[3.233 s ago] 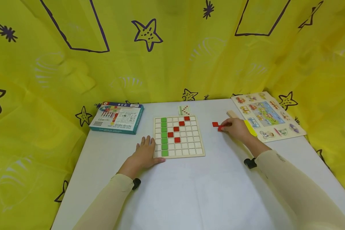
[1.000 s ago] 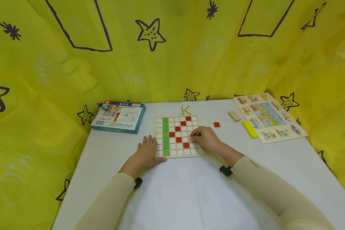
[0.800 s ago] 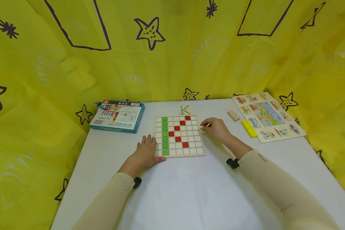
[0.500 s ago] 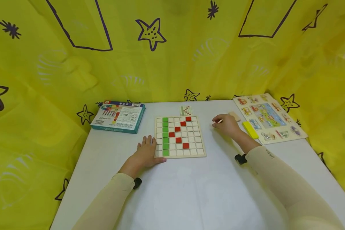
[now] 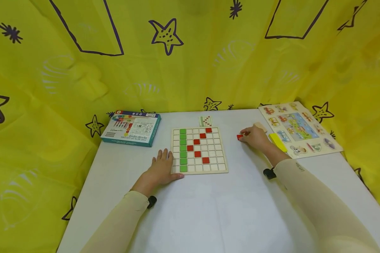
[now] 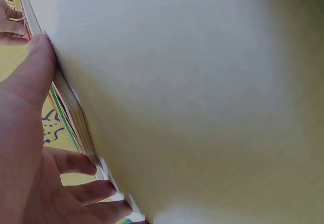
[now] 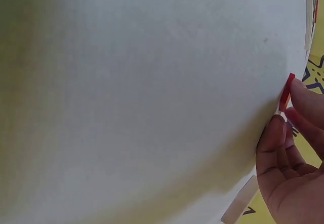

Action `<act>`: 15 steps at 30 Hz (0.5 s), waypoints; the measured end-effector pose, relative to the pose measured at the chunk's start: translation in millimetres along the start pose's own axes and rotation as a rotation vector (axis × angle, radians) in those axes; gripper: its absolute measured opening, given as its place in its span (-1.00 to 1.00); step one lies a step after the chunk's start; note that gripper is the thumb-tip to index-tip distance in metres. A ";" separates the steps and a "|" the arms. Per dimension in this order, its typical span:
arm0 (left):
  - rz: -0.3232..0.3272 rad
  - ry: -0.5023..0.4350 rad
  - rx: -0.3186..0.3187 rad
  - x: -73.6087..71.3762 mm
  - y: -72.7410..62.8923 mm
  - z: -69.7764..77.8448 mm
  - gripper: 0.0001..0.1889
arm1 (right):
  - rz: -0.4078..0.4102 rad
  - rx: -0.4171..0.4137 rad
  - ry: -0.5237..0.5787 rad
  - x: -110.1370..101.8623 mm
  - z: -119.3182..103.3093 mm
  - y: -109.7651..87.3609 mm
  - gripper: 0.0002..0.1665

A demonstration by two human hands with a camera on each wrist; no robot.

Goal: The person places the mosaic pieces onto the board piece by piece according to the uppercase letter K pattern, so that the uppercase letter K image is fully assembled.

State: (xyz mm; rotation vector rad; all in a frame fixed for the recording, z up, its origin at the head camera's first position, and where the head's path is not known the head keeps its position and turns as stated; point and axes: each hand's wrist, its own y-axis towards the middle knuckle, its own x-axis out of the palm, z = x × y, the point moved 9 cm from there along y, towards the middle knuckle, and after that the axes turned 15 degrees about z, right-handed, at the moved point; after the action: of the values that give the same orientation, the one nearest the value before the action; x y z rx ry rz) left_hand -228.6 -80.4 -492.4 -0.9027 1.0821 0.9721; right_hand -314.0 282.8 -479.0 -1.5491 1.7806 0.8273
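Observation:
A wooden grid board (image 5: 201, 172) lies mid-table, with a column of green tiles (image 5: 183, 147) and several red tiles (image 5: 196, 142) among its white squares. Against its left edge rests my left hand (image 5: 160, 169), fingers extended and the thumb along the front edge. Right of the board, my right hand (image 5: 256, 137) pinches a loose red tile (image 5: 239, 137) at its fingertips, close to the tabletop. In the right wrist view that same red tile (image 7: 286, 92) stands tilted at the thumb and fingertips. Behind the board lies a small pattern card (image 5: 205, 121).
A teal-edged box (image 5: 130, 128) sits at the back left. A picture puzzle board (image 5: 299, 128) lies at the back right, with a yellow block (image 5: 277, 142) by its left edge. A wooden block (image 5: 260, 126) shows partly behind my right hand.
Of two loose red tiles, one now sits in the board's lower part. My right hand went to the board, then moved back right to the other tile. My left hand stayed.

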 end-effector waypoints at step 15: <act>0.002 0.005 0.001 1.3 0.4 -1.0 0.20 | 0.041 0.023 0.099 0.0 3.0 -8.7 -0.73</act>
State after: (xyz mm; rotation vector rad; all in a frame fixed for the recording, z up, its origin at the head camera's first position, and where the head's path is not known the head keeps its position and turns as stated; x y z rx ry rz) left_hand -229.0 -81.0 -493.9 -0.9040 1.0877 0.9717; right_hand -305.2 284.2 -481.3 -1.5672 1.8919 0.7588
